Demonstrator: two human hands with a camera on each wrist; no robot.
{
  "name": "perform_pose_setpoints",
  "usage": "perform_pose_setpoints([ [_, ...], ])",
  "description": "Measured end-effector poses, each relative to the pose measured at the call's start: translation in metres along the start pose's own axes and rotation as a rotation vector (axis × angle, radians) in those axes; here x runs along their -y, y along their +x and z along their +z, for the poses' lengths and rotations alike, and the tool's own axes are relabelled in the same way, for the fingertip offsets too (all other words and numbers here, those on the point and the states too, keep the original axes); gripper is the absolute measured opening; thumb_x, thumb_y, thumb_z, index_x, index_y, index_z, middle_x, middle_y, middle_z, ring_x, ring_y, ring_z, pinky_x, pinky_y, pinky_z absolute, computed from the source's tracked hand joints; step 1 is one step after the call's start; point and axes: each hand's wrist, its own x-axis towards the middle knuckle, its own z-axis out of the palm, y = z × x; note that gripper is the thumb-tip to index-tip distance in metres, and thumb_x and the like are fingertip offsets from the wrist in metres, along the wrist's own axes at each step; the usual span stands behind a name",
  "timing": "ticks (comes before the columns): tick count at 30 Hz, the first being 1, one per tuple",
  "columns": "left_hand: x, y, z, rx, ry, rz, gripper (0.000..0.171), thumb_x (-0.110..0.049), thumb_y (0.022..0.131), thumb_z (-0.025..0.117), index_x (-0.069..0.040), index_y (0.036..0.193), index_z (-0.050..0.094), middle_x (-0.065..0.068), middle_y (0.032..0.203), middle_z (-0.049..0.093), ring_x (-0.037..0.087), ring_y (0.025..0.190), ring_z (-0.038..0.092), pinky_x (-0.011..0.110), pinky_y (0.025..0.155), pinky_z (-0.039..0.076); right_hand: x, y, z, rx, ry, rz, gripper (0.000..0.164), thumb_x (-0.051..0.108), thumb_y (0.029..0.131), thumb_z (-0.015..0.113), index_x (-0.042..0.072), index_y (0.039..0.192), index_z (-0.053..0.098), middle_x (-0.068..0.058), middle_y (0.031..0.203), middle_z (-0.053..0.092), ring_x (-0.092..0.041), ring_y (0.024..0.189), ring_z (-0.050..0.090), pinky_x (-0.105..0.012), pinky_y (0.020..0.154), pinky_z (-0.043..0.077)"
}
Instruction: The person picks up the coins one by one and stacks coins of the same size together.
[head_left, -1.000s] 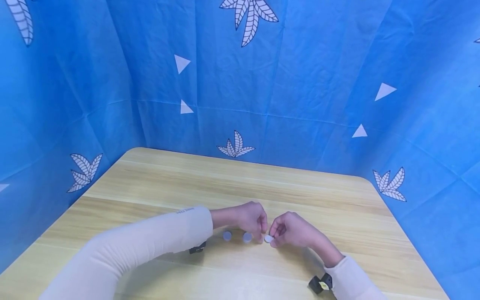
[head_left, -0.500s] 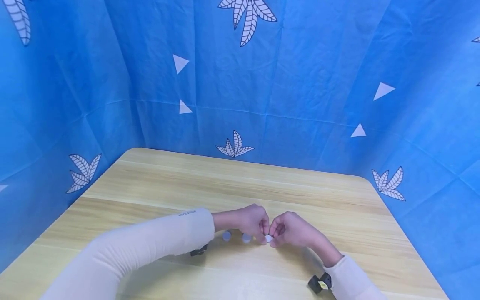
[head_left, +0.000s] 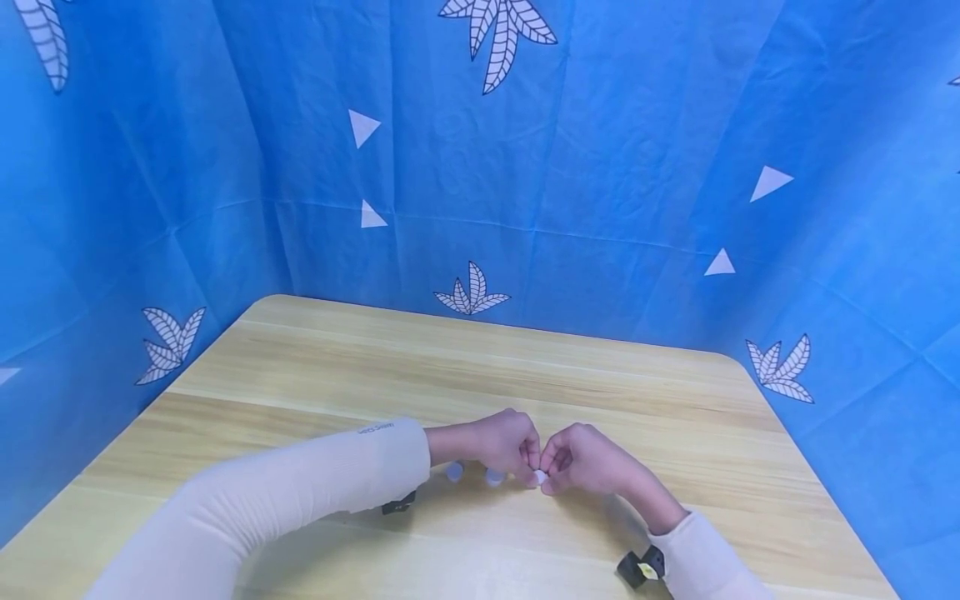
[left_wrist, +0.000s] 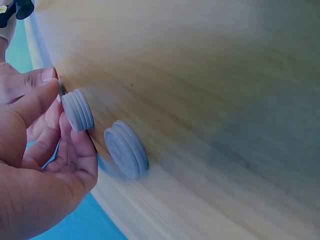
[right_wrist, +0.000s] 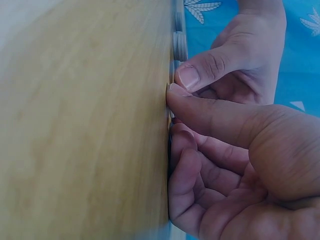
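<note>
Over the middle of the table, my left hand [head_left: 506,442] and right hand [head_left: 588,458] meet fingertip to fingertip. Between them shows a small pale round disc [head_left: 542,477], pinched by the thumb and fingers of both hands and mostly hidden. Left of it stand two pale grey stacks of ridged discs, one near my left thumb [head_left: 494,477] and another beneath the left wrist [head_left: 454,472]. In the left wrist view the nearer stack [left_wrist: 126,150] has a raised pattern on its face; the other stack [left_wrist: 77,110] stands right beside my left fingers.
The wooden table [head_left: 375,358] has rounded far corners. A blue cloth [head_left: 600,167] with white leaves and triangles hangs around its back and sides. Black wrist devices [head_left: 641,568] sit under both pale sleeves [head_left: 300,467].
My left hand has moved slightly right, from beside a stack to the disc at my right fingertips. The right hand keeps its place, and the stacks have not moved.
</note>
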Motion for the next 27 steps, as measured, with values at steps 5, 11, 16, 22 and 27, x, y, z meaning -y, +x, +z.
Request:
perform_pose_setpoints([
  [5, 0.001, 0.001, 0.002, -0.007, -0.001, 0.006, 0.014, -0.017, 0.083, 0.087, -0.013, 0.08, 0.074, -0.009, 0.071, 0.066, 0.005, 0.063, 0.062, 0.018, 0.065, 0.052, -0.002, 0.0, 0.001, -0.001, 0.008, -0.002, 0.017, 0.008, 0.078, 0.087, 0.008, 0.089, 0.073, 0.003, 0.08, 0.072, -0.015, 0.077, 0.069, -0.027, 0.071, 0.058],
  [11, 0.0, 0.002, 0.002, -0.015, 0.0, 0.023, 0.013, -0.015, 0.083, 0.086, -0.011, 0.08, 0.074, -0.009, 0.067, 0.066, 0.004, 0.058, 0.06, 0.017, 0.061, 0.052, -0.003, 0.001, 0.0, -0.007, 0.004, -0.017, 0.016, 0.006, 0.078, 0.086, 0.008, 0.087, 0.073, 0.002, 0.08, 0.072, -0.014, 0.076, 0.069, -0.026, 0.071, 0.058],
  [16, 0.0, 0.001, 0.003, -0.019, 0.002, 0.016, 0.013, -0.015, 0.083, 0.086, -0.011, 0.079, 0.074, -0.009, 0.066, 0.066, 0.004, 0.056, 0.059, 0.017, 0.059, 0.052, -0.003, 0.001, 0.0, -0.004, 0.003, -0.01, 0.016, 0.007, 0.079, 0.086, 0.008, 0.088, 0.073, 0.003, 0.08, 0.072, -0.014, 0.076, 0.068, -0.026, 0.071, 0.058],
  [22, -0.004, 0.001, -0.001, -0.02, -0.001, -0.012, 0.013, -0.016, 0.082, 0.087, -0.011, 0.082, 0.075, -0.009, 0.071, 0.068, 0.006, 0.062, 0.064, 0.018, 0.063, 0.053, -0.003, 0.0, -0.001, -0.004, -0.001, -0.001, 0.017, 0.009, 0.079, 0.086, 0.009, 0.09, 0.074, 0.003, 0.082, 0.072, -0.015, 0.079, 0.069, -0.027, 0.072, 0.058],
  [27, -0.002, 0.001, -0.009, -0.043, -0.069, -0.019, 0.012, -0.013, 0.082, 0.086, -0.011, 0.082, 0.074, -0.007, 0.073, 0.069, 0.01, 0.064, 0.066, 0.021, 0.063, 0.054, -0.003, -0.002, -0.005, -0.002, -0.009, 0.001, 0.018, 0.013, 0.079, 0.087, 0.01, 0.092, 0.074, 0.004, 0.084, 0.073, -0.015, 0.082, 0.069, -0.026, 0.074, 0.057],
])
